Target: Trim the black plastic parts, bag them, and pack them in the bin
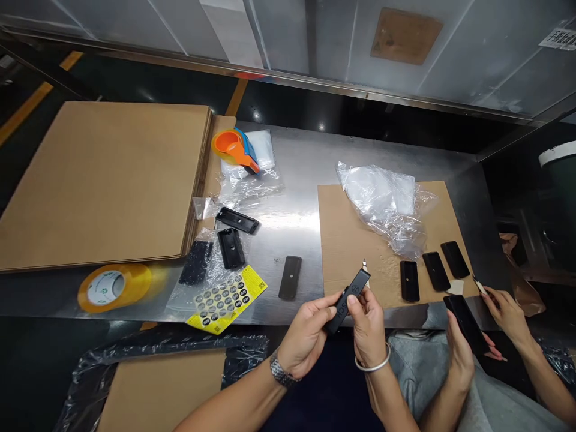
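Centrally, at the near edge of the steel bench (pixel 292 180), a black plastic case (pixel 344 305) with raised lettering is held up between two bare hands. Its long axis runs obliquely, from the near left end to the far right end, so that the case lies directly between the two grips and neither hand is clearly nearer to it. The left hand (pixel 306 333), with a wristwatch (pixel 282 370) at its wrist, is closed in a pinch on the left side, its thumb pressed toward the near end. The right hand (pixel 369 327), with a pale bangle (pixel 375 366), is likewise closed, its thumb flat on the lettered face and its fingers curled behind. Both forearms rise from the near edge and converge, the wrists slightly bent inward. A slender pointed tool (pixel 365 264) projects beyond the right fingers; how it is gripped cannot be told. To the left on the bench lie a flat dark panel (pixel 290 277) and a yellow-edged sticker sheet (pixel 253 288); to the right, a co-worker's hand (pixel 459 351) supports a similar black piece (pixel 468 324).
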Demonstrator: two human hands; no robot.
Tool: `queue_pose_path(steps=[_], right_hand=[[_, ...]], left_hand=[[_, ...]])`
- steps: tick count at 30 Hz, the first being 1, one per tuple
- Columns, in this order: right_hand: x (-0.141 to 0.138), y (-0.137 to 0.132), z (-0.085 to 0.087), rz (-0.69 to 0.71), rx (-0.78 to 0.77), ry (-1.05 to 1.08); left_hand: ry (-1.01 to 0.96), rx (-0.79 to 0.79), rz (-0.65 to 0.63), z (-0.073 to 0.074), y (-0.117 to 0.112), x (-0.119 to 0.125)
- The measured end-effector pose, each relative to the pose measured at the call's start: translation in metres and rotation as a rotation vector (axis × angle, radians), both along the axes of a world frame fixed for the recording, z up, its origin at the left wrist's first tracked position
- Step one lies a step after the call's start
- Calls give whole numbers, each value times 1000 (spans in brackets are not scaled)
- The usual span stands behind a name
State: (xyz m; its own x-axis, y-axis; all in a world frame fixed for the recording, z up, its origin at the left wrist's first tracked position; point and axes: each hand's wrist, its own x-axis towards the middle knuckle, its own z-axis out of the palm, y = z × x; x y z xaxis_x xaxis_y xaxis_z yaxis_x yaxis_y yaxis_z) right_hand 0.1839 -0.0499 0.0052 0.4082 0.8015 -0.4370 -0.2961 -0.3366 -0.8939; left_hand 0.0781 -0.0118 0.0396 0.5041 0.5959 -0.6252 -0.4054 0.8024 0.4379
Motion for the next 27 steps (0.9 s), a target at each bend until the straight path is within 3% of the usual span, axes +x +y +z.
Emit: queue_pose_path(steps=[6, 12, 20, 24, 27], right_hand=[[0, 3, -2, 5, -12, -57], [9, 4, 6, 73, -76, -216], [17, 8, 18, 37, -43, -258], [31, 18, 28, 187, 18, -483], [43, 25, 34, 296, -11, -521]], left_hand=[[-13, -21, -18, -6, 1, 5], [-79, -218, -16, -14, 0, 3], [-143, -249, -91, -10, 0, 0], [-116, -195, -134, -8, -1, -1], [-106, -183, -184, -7, -1, -3]])
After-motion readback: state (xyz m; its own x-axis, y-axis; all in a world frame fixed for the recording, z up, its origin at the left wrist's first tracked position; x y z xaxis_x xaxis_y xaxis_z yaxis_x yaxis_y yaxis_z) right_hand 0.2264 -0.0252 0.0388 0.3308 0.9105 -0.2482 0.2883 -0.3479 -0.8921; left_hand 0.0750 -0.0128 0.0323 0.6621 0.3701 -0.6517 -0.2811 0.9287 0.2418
